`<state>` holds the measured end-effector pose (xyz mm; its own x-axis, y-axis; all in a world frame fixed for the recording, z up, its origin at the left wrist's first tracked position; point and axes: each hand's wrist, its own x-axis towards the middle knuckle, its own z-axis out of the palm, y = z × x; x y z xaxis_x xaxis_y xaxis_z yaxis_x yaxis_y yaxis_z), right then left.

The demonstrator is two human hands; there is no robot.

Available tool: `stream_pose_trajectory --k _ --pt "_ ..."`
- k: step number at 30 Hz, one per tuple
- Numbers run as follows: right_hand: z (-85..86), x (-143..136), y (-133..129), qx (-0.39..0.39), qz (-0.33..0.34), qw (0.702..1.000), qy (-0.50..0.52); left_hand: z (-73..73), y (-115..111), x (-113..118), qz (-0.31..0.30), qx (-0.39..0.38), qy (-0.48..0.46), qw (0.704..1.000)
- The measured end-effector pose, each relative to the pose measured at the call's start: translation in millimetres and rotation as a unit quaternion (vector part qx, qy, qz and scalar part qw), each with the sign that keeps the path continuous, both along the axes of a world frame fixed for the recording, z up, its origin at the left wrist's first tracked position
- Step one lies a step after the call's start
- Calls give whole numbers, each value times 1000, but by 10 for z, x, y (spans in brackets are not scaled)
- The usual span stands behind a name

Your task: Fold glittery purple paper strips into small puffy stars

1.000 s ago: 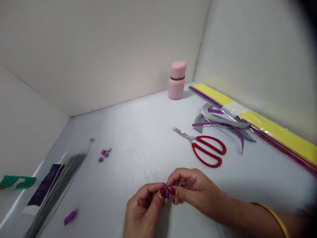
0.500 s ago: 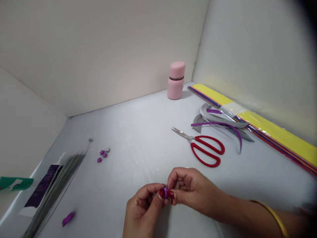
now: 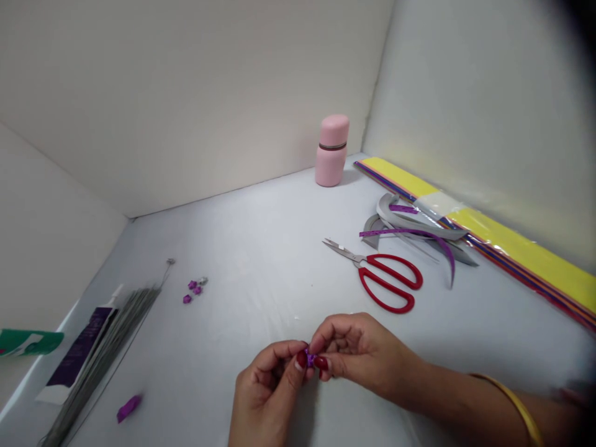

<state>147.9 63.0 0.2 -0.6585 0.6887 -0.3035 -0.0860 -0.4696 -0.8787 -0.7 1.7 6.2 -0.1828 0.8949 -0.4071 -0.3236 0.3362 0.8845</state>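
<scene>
In front of the scissors [image 3: 359,260], the left hand [image 3: 267,385] and the right hand [image 3: 357,351] together pinch one small purple piece [image 3: 311,358], seemingly unfinished, while left of the scissors several stars [image 3: 197,290] look complete and behind them loose strips [image 3: 395,218] remain.

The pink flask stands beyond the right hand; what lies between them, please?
In the head view, red-handled scissors lie between the pink flask and right hand.

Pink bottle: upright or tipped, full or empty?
Upright: the bottle stands on its base on the table, cap on top. Full or empty: cannot tell, its walls are opaque.
</scene>
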Motion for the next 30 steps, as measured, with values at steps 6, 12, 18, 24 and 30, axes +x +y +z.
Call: stream_pose_trajectory --k 6,12,18,24,30 --pt "4 -19 10 -20 -9 1000 4 26 -1 -12 -13 -4 -16 1000" --pt "12 -24 59 -63 -10 998 8 45 19 -46 -55 -1 -56 997" --pt "-8 23 76 -78 20 996 30 -11 38 -67 -93 -16 -89 992" --pt "-13 46 88 -82 42 995 36 -31 46 -75 -75 -35 -108 991" --pt "44 6 62 -34 10 999 20 2 57 -46 -38 -43 -110 992"
